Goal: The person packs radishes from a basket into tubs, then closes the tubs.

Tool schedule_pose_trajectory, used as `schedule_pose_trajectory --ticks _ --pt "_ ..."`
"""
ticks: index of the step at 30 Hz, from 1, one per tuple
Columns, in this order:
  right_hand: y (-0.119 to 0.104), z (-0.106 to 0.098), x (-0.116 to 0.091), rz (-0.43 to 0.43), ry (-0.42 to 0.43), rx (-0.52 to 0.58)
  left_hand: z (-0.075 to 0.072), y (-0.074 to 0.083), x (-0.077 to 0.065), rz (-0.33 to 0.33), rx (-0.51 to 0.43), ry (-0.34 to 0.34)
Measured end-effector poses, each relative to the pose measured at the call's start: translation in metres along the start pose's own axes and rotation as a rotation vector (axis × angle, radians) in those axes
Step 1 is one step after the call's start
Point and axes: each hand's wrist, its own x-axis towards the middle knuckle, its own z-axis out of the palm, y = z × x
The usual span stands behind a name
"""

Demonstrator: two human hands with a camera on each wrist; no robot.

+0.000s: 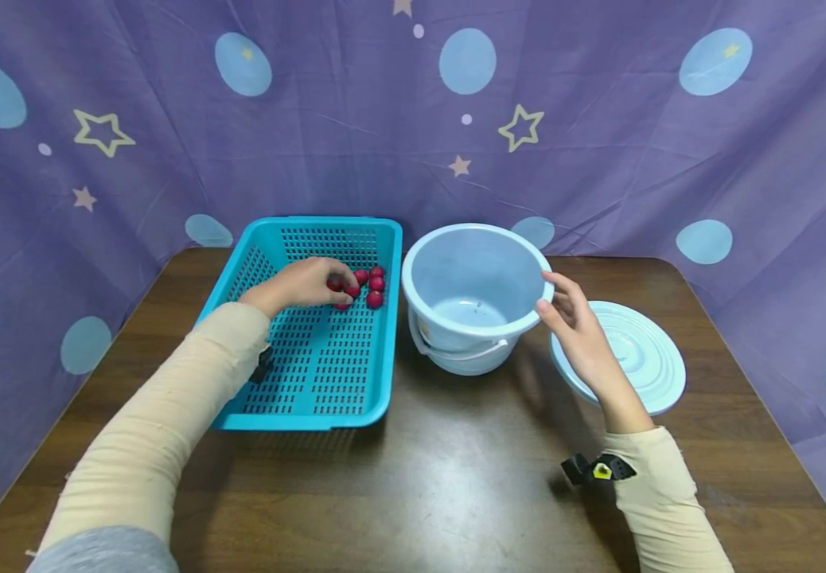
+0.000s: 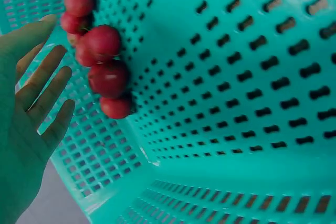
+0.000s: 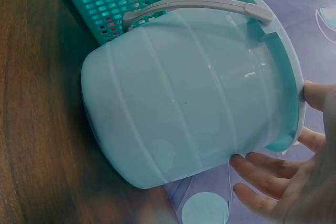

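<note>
My left hand (image 1: 316,280) reaches down into a turquoise slatted plastic basket (image 1: 388,350), among several small round red fruits (image 1: 375,299). In the left wrist view its fingers are spread beside the fruits (image 2: 108,77), which lie bunched along the basket's perforated side, with nothing gripped. To the right of the basket stands a light blue plastic bucket (image 1: 465,362), upright, its inside visible with no fruit in it. My right hand (image 1: 579,330) touches the bucket's right rim with thumb and fingertips. Seen from the right wrist, the fingers (image 3: 265,178) lie loosely against the outer wall (image 3: 173,103).
A round pale blue lid (image 1: 645,358) lies on the brown wooden table (image 1: 449,477), partly behind the right hand. The bucket's handle (image 1: 466,354) hangs down at its front. A purple curtain with stars and ovals (image 1: 356,111) hangs close behind the table.
</note>
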Motion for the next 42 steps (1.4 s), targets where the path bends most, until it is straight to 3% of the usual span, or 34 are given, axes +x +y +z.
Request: schedule_pose_trajectory --ticks 18,27,36,42 --pt "0.002 0.001 0.0 -0.008 0.002 0.001 0.016 -0.016 0.004 -0.021 0.096 -0.018" --pt "0.001 0.001 -0.001 -0.009 0.005 -0.003 0.019 -0.021 0.005 0.02 0.176 0.016" --pt "0.001 0.001 0.0 -0.002 0.003 -0.015 0.021 -0.023 0.004 0.044 0.187 0.039" --pt "0.001 0.001 0.0 -0.003 0.001 -0.011 0.016 -0.019 -0.001 0.076 0.13 0.058"
